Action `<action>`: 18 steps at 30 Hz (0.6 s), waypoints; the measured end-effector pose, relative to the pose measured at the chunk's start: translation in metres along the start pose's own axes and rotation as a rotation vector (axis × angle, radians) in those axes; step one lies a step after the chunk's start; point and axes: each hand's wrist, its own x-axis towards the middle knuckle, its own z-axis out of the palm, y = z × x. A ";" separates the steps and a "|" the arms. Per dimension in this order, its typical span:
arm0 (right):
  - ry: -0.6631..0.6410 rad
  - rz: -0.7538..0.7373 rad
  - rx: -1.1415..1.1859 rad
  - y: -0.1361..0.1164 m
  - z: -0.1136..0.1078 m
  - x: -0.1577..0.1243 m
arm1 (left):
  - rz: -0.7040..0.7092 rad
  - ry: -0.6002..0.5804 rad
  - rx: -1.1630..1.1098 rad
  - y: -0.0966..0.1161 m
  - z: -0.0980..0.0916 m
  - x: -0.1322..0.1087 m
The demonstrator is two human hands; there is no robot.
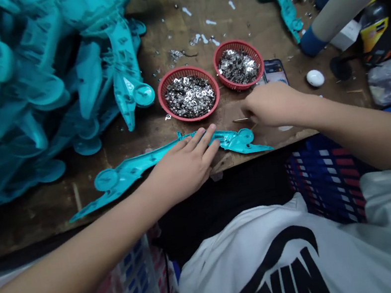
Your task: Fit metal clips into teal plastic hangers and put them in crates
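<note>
Where the left hand is resting: palm down over the middle of the blue plastic strip; its straight fingers are lying slightly apart, pointing toward two o'clock.
Clock centre: the strip's middle is serving for every bearing here.
Strip: it is lying along the front of the wooden table, one tip reaching toward eight o'clock, the other stretching just past three, close beside the table's front edge.
Right hand: bending its fingers together near three o'clock; a thin metal rod is poking out beside them, and whether they are clamping it I cannot tell.
Baskets: a red basket of metal clips is standing at twelve o'clock, its rim leaving a narrow band of wood before the strip; a second red basket is standing at one, just beside it.
Right side: a phone is lying at two o'clock, just beyond the right hand.
Left side: a heap of blue parts is crowding ten o'clock.
Far room: brown wood is stretching beyond the baskets, white scraps dotting it past twelve.
</note>
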 end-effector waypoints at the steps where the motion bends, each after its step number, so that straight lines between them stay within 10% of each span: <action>1: 0.002 0.024 0.029 0.014 0.000 0.005 | -0.015 -0.010 -0.009 -0.001 -0.001 0.000; 10: 0.313 0.316 0.369 0.184 0.035 0.063 | -0.036 -0.102 -0.008 -0.007 -0.006 0.006; 18: 0.478 0.496 0.885 0.188 0.070 0.102 | 0.004 -0.077 0.043 -0.015 0.002 0.001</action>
